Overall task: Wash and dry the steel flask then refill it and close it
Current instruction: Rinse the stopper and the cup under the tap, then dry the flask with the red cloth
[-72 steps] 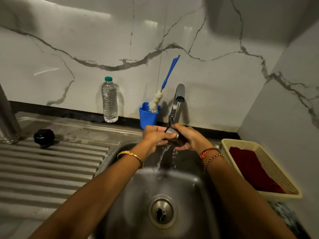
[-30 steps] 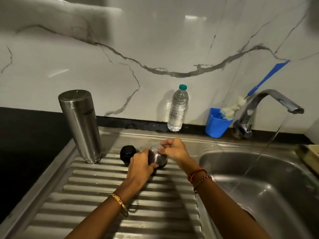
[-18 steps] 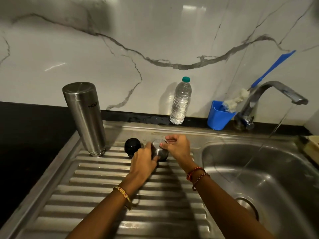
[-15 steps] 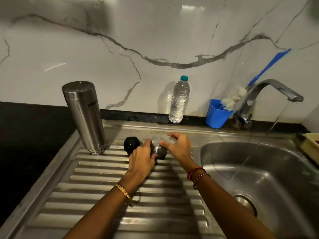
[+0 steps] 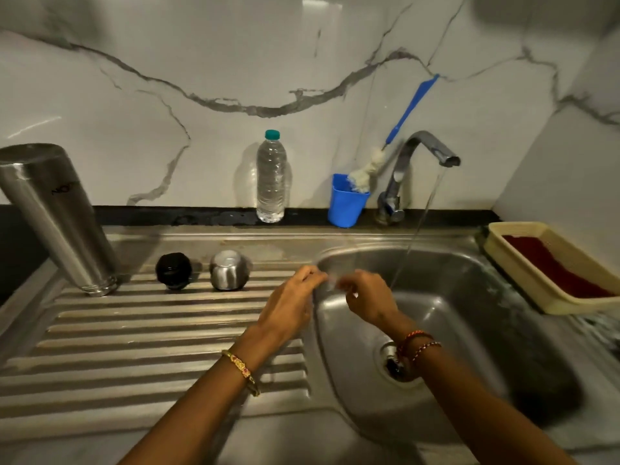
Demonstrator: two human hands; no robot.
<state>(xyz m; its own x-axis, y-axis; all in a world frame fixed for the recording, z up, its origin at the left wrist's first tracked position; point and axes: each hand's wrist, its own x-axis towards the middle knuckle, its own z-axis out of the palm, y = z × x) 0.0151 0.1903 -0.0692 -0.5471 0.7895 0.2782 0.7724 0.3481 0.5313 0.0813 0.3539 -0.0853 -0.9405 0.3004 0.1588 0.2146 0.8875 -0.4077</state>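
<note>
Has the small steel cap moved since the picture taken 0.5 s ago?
No. The small steel cap stands on the ribbed drainboard just right of the black stopper, as before; only the hands have left it.

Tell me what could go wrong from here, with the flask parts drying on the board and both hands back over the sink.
1. The tap is running into the sink with no hand under the stream; water may be wasted or splash.
2. The steel flask stands inverted and looks tilted on the ribbed drainboard; a bump could topple it.
3. The steel cup and black stopper sit close together; a wet left hand reaching for one could knock the other.
</note>
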